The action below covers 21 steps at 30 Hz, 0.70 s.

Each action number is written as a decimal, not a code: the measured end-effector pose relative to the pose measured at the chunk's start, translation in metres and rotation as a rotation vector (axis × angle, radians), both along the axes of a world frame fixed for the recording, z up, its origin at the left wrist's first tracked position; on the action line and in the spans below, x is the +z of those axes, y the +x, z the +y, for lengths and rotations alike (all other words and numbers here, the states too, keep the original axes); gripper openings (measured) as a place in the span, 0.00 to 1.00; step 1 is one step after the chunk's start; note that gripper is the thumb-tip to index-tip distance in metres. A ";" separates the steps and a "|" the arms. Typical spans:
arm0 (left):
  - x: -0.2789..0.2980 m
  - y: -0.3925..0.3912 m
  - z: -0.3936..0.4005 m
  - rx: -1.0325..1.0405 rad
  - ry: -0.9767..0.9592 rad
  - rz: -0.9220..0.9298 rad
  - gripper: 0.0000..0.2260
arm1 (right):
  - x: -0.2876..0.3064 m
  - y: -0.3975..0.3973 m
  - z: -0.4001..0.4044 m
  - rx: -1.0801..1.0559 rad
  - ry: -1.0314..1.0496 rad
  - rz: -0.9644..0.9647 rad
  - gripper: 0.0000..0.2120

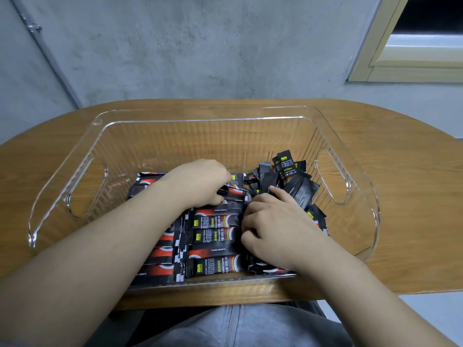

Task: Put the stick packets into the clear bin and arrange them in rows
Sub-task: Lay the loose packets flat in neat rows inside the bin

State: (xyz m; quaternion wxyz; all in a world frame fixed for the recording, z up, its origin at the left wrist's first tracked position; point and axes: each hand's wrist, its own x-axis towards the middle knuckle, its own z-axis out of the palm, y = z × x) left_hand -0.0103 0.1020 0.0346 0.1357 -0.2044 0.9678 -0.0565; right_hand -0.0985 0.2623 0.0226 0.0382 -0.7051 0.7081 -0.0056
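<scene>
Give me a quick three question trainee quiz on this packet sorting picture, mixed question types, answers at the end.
1. True or false: the clear bin sits on a wooden table.
2. Where is the loose, unsorted heap of stick packets? A) the bin's right side B) outside the bin C) the person's lap
3. Fill in: the flat rows of packets lie toward the bin's ____ edge.

Key
1. True.
2. A. The right hand rests by it; the left hand works the rows.
3. Near.

place: plain indoor room, type unclear
walls: bare grey concrete wall
furniture: rounded wooden table
opening: pale-framed window
</scene>
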 end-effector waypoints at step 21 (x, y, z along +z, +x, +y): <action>0.030 0.021 0.011 0.234 0.286 0.229 0.13 | 0.002 0.001 0.000 -0.005 0.001 -0.001 0.41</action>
